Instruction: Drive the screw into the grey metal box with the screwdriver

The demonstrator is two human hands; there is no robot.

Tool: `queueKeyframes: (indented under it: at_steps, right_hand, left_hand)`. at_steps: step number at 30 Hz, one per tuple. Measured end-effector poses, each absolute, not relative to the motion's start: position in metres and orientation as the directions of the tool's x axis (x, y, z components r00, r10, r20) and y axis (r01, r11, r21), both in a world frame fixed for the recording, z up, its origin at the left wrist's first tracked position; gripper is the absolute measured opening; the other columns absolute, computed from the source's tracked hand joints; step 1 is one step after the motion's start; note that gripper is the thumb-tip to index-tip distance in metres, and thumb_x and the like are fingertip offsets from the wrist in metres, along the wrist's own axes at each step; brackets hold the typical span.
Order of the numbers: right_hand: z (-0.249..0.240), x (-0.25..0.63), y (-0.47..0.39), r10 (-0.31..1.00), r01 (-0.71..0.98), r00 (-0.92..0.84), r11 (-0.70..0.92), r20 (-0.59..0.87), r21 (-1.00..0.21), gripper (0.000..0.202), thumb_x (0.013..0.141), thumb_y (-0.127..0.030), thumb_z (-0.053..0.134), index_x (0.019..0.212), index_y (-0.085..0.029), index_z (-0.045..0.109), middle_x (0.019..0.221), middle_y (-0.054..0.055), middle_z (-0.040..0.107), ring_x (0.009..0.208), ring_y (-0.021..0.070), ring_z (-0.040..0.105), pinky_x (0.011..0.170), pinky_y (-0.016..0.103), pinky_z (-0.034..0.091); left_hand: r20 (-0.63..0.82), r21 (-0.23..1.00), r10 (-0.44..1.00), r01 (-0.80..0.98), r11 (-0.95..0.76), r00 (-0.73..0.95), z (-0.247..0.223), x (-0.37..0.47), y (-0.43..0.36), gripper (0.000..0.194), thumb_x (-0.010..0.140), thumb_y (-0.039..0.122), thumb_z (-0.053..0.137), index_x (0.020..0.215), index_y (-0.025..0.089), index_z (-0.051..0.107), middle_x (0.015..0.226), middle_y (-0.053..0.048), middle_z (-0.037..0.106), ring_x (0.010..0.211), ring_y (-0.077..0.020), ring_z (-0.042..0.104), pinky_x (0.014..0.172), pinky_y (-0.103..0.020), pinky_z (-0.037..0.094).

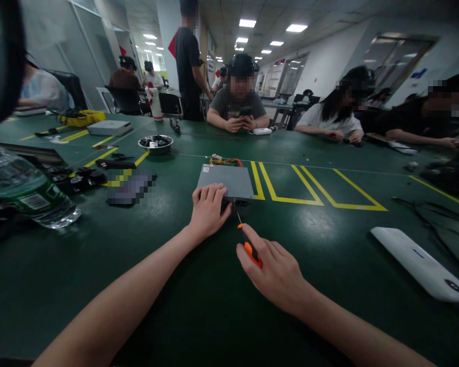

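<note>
A grey metal computer power supply [229, 179] lies flat on the green table, its bundle of coloured wires [226, 161] at the far side. My left hand [209, 209] grips its near left corner, fingers on the top cover and thumb by the front side. In my right hand [275, 265] is a screwdriver [251, 251] with an orange and black handle. Its thin shaft points up toward the near side of the power supply, beside the socket; whether the tip touches is too small to tell.
Left of me stand a water bottle [26, 188], a phone [132, 187] and a metal bowl [155, 144] of small dark parts. A white power bank-like device [421, 262] and black cables [439, 224] lie right. Yellow tape [290, 200] marks the table. Several people sit around it.
</note>
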State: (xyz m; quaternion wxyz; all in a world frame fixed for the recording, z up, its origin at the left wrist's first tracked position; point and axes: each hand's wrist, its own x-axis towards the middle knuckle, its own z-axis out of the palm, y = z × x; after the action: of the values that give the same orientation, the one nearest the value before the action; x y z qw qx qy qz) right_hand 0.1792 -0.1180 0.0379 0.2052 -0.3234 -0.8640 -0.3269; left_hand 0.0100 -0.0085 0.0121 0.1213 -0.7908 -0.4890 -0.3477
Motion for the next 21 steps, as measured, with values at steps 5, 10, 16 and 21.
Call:
queueKeyframes:
  at_steps: [5, 10, 16, 21]
  right_hand:
    - [0.0388, 0.18, -0.1175, 0.395, 0.713, -0.682, 0.547, 0.616, 0.439, 0.018, 0.085, -0.014, 0.049, 0.103, -0.013, 0.051, 0.103, 0.019, 0.064, 0.068, 0.0123, 0.06, 0.06, 0.024, 0.04]
    - [0.0394, 0.1812, -0.1189, 0.451, 0.713, -0.688, 0.565, 0.569, 0.415, 0.023, 0.084, -0.014, 0.05, 0.106, -0.016, 0.05, 0.115, 0.019, 0.058, 0.076, 0.0148, 0.061, 0.064, 0.026, 0.042]
    - [0.044, 0.1804, -0.1198, 0.41, 0.671, -0.722, 0.612, 0.557, 0.419, 0.023, 0.085, -0.011, 0.046, 0.107, -0.015, 0.051, 0.112, 0.021, 0.059, 0.066, 0.0118, 0.06, 0.059, 0.025, 0.041]
    - [0.0413, 0.1822, -0.1169, 0.409, 0.706, -0.688, 0.568, 0.6, 0.422, 0.017, 0.083, -0.018, 0.053, 0.101, -0.016, 0.055, 0.104, 0.017, 0.064, 0.065, 0.0119, 0.059, 0.059, 0.025, 0.042]
  left_hand:
    - [0.67, 0.148, 0.687, 0.856, -0.495, 0.281, 0.012, 0.01, -0.0082, 0.031, 0.082, 0.031, 0.049, 0.111, 0.019, 0.046, 0.121, -0.009, 0.053, 0.115, -0.0239, 0.042, 0.094, -0.042, 0.026]
    - [0.663, 0.151, 0.694, 0.858, -0.49, 0.279, 0.0128, 0.0102, -0.0081, 0.031, 0.083, 0.032, 0.048, 0.111, 0.019, 0.046, 0.122, -0.009, 0.053, 0.115, -0.0242, 0.042, 0.094, -0.042, 0.026]
    - [0.667, 0.154, 0.691, 0.856, -0.493, 0.278, 0.0122, 0.0097, -0.0079, 0.031, 0.083, 0.032, 0.049, 0.111, 0.019, 0.047, 0.121, -0.009, 0.053, 0.115, -0.0239, 0.042, 0.095, -0.042, 0.025]
    - [0.668, 0.146, 0.688, 0.857, -0.494, 0.283, 0.0114, 0.0091, -0.0074, 0.032, 0.082, 0.031, 0.049, 0.111, 0.019, 0.047, 0.121, -0.009, 0.053, 0.115, -0.024, 0.042, 0.094, -0.042, 0.026]
